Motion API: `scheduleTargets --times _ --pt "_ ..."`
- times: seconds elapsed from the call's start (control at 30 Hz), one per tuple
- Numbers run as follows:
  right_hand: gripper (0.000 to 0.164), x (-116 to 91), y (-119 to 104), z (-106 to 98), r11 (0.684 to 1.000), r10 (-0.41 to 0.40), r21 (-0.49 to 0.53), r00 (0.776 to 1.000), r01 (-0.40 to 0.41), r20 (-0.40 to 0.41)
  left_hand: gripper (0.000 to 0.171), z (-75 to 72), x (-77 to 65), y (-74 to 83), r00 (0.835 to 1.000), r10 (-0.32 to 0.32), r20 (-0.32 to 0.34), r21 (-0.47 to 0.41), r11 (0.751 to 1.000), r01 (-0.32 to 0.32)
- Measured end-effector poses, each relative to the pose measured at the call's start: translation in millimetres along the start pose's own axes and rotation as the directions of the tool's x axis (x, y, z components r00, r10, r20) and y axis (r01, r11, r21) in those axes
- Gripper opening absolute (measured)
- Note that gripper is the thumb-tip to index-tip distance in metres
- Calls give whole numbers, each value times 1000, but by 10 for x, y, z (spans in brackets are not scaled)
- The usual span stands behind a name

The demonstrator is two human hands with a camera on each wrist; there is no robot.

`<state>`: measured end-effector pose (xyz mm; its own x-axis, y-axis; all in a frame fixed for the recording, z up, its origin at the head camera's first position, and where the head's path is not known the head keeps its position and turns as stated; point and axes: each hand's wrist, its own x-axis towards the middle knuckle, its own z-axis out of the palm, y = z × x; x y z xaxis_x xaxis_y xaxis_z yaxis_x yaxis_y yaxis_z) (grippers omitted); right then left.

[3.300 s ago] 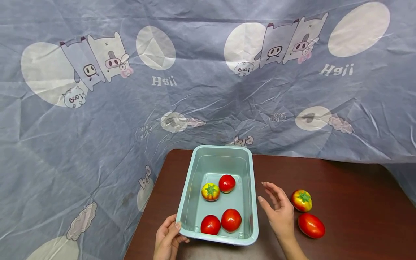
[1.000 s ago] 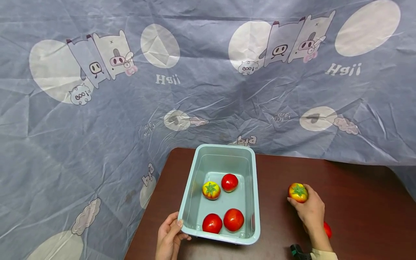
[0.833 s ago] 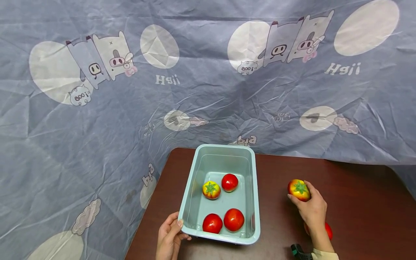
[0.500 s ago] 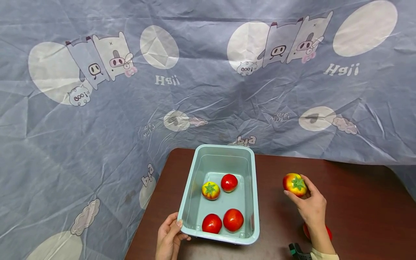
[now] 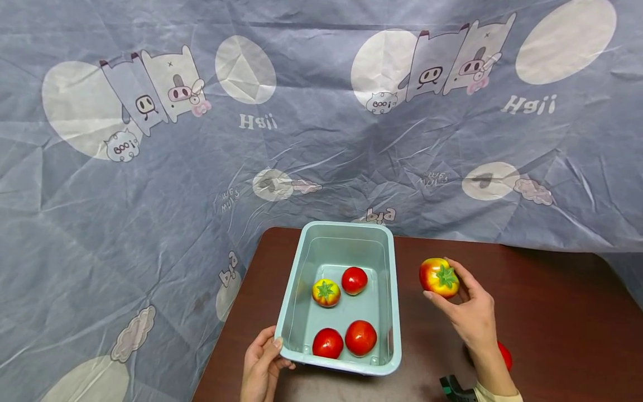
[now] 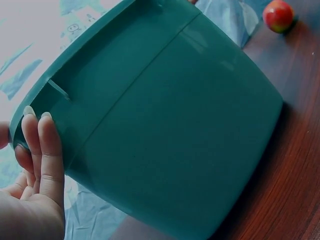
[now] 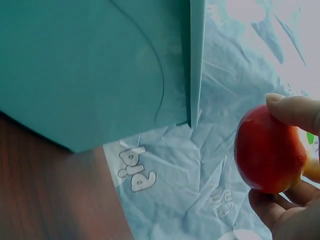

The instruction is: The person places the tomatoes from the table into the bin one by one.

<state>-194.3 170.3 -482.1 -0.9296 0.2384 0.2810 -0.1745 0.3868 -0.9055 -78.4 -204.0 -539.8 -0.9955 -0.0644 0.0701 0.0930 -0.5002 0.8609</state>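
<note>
My left hand (image 5: 261, 363) grips the near left corner of a pale blue-green plastic bin (image 5: 346, 248), thumb on the rim and fingers beneath it. The left wrist view shows those fingers against the outer wall (image 6: 175, 125). My right hand (image 5: 469, 312) pinches a red-and-yellow tomato (image 5: 438, 276) with a green star-shaped top, raised to the right of the bin. Its smooth red side (image 7: 270, 150) faces the right wrist camera. Inside the bin lie a yellow tomato (image 5: 326, 292) and three red ones, including a red tomato (image 5: 360, 338) near the front.
Partly hidden behind my right forearm, a red tomato (image 5: 504, 355) lies on the dark brown table (image 5: 562, 324). A black strap with a green part (image 5: 454, 389) is at my right wrist. A grey printed cloth (image 5: 321, 111) hangs behind and at the left.
My right hand, empty at first, has taken the red-and-yellow tomato from the table, lifted it and carried it left toward the bin. My left hand keeps its hold on the bin.
</note>
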Motion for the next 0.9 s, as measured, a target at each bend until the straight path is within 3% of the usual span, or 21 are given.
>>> scheduleTargets --times 0.23,0.4,0.6,0.73,0.9 --pt "79 -8 -106 92 993 -113 48 993 111 44 21 -2 7 7 1000 -19 -20 13 1000 19" --pt "80 -22 -188 158 977 -206 82 974 199 92 21 3 13 -1 999 -27 -29 23 999 28" --pt "79 -126 -408 270 954 -300 85 939 289 168 22 0 8 -1 999 -24 -33 24 999 25" --pt "82 -208 -597 315 932 -357 153 903 328 238 24 9 7 7 999 -24 -26 20 999 25" --pt "89 -248 -559 373 905 -409 254 863 341 298 23 5 6 0 999 -32 -28 14 999 32"
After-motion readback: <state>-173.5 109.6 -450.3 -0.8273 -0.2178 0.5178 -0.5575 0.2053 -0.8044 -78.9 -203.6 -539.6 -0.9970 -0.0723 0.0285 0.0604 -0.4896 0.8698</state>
